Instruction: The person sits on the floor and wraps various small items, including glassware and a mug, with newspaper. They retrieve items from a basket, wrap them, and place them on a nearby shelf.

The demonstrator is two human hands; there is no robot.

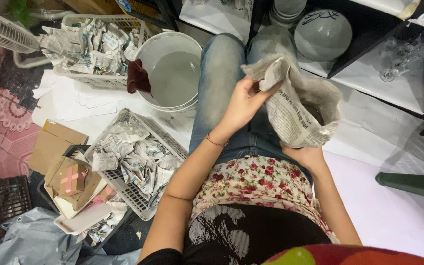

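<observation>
Fingers [251, 91] of left hand [241, 105] pinching newspaper [290, 115] edge, peeling wrap; right hand [306, 156] cupping beneath for support. Bucket [170, 73] left of newspaper.

A small brown cardboard box [72, 179] with crossed pink tape lies lower left.

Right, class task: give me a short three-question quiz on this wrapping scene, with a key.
1. True or false: the white bucket holds grey water.
2. What does the left hand pinch?
A. a glass
B. the newspaper-wrapped bundle's paper edge
C. a cardboard box
3. Where does the right hand sit against the bundle?

Key:
1. True; a dark red cloth hangs over its rim.
2. B.
3. Underneath, supporting it.
</observation>
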